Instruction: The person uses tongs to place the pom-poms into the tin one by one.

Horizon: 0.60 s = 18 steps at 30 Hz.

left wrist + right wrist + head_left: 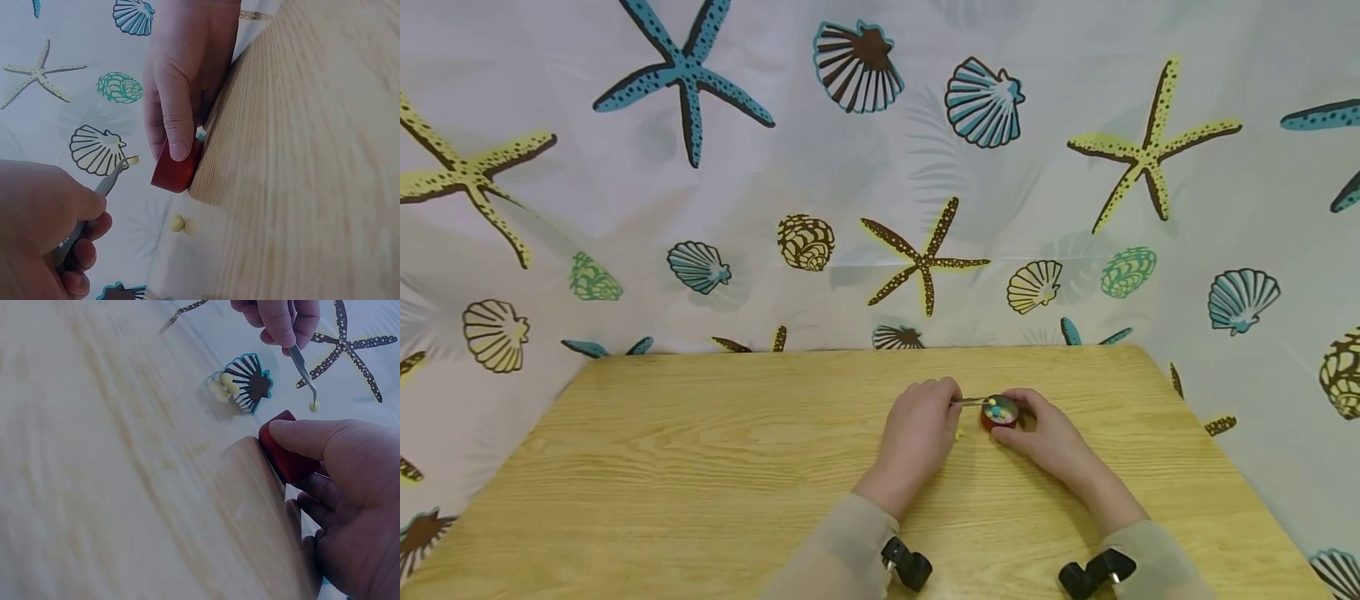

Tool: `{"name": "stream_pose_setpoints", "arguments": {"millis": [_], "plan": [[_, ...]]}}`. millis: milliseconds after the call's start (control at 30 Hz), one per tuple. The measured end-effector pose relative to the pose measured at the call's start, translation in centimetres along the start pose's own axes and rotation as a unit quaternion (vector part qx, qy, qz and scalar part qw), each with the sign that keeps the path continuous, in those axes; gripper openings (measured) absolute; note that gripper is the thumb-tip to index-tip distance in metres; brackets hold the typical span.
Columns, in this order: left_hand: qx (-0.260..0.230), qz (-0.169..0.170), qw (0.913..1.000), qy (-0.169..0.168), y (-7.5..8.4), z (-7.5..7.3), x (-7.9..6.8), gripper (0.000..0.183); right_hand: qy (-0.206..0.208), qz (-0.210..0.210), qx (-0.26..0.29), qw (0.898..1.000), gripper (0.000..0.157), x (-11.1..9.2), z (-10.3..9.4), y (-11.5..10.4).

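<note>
My left hand (921, 429) grips a pair of metal tweezers (968, 402), whose bent tips pinch a small yellow bead (314, 407). That bead hangs over a small round red container (172, 176). Inside the container, the head view shows blue, yellow and pale pieces. Thumb and fingers of my right hand (1056, 437) hold the container from its right side, on the table. Beside the container, on its left, lie a few loose yellow beads (226, 386); the left wrist view shows them as one small yellow clump (177, 223).
The wooden table (700, 450) stretches wide to the left of both hands. A pale cloth (850, 167) printed with starfish and shells hangs behind the table's far edge and along both sides. Each sleeve has a black wrist mount (907, 567) near the cuff.
</note>
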<state>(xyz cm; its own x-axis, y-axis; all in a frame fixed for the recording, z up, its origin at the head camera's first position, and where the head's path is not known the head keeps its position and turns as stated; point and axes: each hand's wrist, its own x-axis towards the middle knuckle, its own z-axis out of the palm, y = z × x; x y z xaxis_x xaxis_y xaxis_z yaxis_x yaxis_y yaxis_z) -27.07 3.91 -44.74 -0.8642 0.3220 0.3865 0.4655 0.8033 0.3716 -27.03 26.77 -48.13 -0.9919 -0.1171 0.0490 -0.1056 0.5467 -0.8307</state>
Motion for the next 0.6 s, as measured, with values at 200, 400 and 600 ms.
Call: {"name": "stream_pose_setpoints", "arguments": {"millis": [200,400,600], "plan": [[0.003,0.008,1.0,0.0,0.11,0.45,-0.07,0.005,-0.001,0.0,0.002,1.0,0.061,-0.05,0.02,0.04],[0.001,-0.006,1.0,-0.008,0.05,0.71,-0.09,0.007,-0.004,0.0,0.007,1.0,0.06,-0.2,0.04,0.07],[0.001,-0.016,0.9998,-0.008,0.04,0.0,0.49,0.007,-0.003,-0.008,-0.002,1.0,0.061,0.05,-0.35,-0.11]]}}
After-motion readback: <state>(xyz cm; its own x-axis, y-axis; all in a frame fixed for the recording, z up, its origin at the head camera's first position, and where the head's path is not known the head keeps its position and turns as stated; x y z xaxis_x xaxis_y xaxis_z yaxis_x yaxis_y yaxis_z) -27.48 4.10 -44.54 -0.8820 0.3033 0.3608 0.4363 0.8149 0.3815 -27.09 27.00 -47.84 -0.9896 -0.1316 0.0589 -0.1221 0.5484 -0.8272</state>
